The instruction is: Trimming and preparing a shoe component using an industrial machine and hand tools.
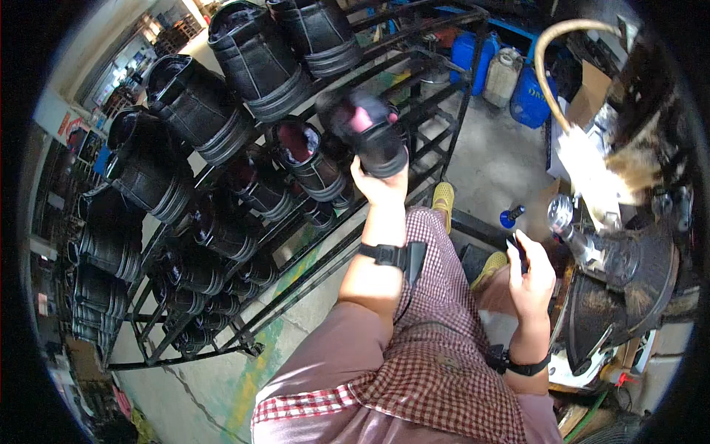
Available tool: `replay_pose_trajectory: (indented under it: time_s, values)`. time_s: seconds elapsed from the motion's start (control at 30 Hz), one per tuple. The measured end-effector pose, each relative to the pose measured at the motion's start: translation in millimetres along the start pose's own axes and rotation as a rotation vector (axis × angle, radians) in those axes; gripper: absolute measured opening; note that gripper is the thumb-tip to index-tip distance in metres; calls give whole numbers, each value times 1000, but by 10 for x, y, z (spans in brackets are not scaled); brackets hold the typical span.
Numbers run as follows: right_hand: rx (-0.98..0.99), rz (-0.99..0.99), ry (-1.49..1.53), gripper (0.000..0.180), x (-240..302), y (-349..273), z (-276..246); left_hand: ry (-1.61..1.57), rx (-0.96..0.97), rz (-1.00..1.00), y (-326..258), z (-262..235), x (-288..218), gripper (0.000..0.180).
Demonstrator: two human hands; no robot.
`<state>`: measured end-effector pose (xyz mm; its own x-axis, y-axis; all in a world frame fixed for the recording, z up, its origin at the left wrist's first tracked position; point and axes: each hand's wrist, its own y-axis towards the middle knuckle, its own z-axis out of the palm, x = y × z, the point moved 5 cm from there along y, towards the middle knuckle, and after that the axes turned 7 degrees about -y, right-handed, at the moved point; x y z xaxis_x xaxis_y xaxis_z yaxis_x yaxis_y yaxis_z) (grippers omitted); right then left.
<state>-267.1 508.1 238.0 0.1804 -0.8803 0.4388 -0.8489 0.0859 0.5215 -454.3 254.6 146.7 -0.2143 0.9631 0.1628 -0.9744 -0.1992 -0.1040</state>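
My left hand (pixel 383 186) is stretched forward with its fingers closed under a black boot (pixel 383 144), gripping it near the sole. The boot's upper part is smeared by motion and a pink patch shows in it. In front of it stands a black metal rack (pixel 296 240) loaded with several black boots (pixel 260 63), some with dark red lining. On the other side, my right hand (pixel 534 277) is raised beside a machine, its fingers bent toward the thumb. Between them shows a slim dark thing whose kind I cannot make out.
At my right stands a machine with a bright lamp (pixel 588 159), a curved tan hose (pixel 543 63) and a dark round housing (pixel 629 288). Blue jugs (pixel 532 100) and a whitish jug (pixel 503 78) stand beyond the rack. A blue-based object (pixel 510 217) rests on the floor near my yellow shoes (pixel 442 198).
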Motion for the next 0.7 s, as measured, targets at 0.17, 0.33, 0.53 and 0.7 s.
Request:
replay_pose_trajectory:
  time_s: [0.17, 0.33, 0.53, 0.7]
  values:
    - [104, 89, 3, 25, -177, -66, 80, -397, -326, -159, 63, -230, -189, 73]
    - [112, -27, -21, 27, -232, -65, 198, 373, -506, 148, -130, -411, -716, 22]
    - [123, 1, 36, 27, -315, -93, 261, 2779, 66, 1060, -583, -405, -1647, 36]
    - [285, 152, 241, 40, -1, -144, 284, 2774, 9, 333, -575, -362, -2226, 32]
